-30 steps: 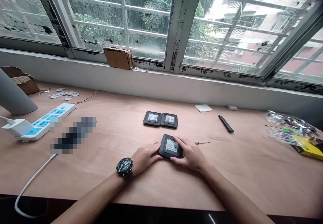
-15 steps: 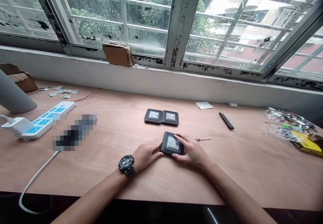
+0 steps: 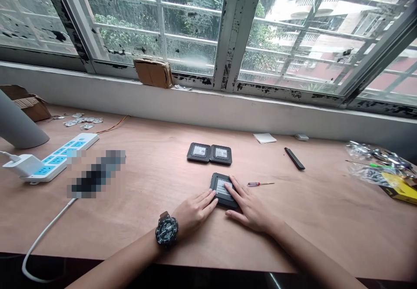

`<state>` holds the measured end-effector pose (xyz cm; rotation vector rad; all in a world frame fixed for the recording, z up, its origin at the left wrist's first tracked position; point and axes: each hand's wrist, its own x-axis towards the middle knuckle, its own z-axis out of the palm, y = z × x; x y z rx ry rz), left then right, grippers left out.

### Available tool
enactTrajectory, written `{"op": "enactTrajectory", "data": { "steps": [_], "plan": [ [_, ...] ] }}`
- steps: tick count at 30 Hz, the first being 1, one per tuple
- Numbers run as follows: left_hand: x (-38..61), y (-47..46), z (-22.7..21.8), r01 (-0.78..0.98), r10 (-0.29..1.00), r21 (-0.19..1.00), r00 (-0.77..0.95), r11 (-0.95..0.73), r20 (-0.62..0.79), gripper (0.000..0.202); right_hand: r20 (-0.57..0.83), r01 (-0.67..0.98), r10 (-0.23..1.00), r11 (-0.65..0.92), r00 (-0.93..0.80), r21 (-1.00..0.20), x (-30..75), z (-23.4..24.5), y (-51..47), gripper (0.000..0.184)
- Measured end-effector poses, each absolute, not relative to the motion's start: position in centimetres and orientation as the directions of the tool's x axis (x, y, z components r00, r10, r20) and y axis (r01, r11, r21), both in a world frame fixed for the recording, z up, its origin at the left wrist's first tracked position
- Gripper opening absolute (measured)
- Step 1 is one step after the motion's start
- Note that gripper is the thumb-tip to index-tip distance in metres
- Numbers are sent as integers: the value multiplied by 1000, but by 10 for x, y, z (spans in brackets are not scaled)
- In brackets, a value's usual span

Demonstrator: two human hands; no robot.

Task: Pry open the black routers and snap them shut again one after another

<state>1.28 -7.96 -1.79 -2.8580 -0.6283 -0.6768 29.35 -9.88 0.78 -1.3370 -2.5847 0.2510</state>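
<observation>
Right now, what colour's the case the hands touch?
The case is black with a pale label, best in the head view.

You face windows (image 3: 192, 24) in a pale frame (image 3: 232, 33) blotched with black. Daylight comes through bars (image 3: 161, 24), with green foliage (image 3: 122, 35) and a building (image 3: 353, 18) outside. Below, a whitish wall (image 3: 195, 109) backs your smooth, light-brown wooden bench (image 3: 156, 150).

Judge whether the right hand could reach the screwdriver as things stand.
Probably yes: the screwdriver lies just past the right hand, nothing visible between, though that hand touches the nearest black case.
</observation>
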Motion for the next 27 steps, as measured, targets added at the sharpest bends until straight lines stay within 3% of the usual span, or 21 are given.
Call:
{"op": "enactTrajectory", "data": {
  "steps": [6,14,17,19,22,27],
  "plan": [
    [16,-80,-21,445,403,33,773,-895,489,35,85,784,814,577,-574,-229,290,17,-99,85],
    [21,-82,-8,451,427,102,714,-886,555,27,180,773,794,607,-580,-184,289,13,-100,75],
    [20,-78,-3,476,471,154,671,-866,572,28,247,742,769,636,-589,-211,300,14,-97,57],
    [17,-74,-1,521,538,208,630,-828,560,38,336,782,804,576,-490,-240,315,14,-92,42],
    [13,-64,-2,562,603,250,622,-788,500,54,423,891,860,400,-284,-215,342,10,-82,35],
    [22,-51,-3,532,572,222,702,-817,425,53,410,933,886,312,-217,-181,366,2,-73,26]
  ]
}}
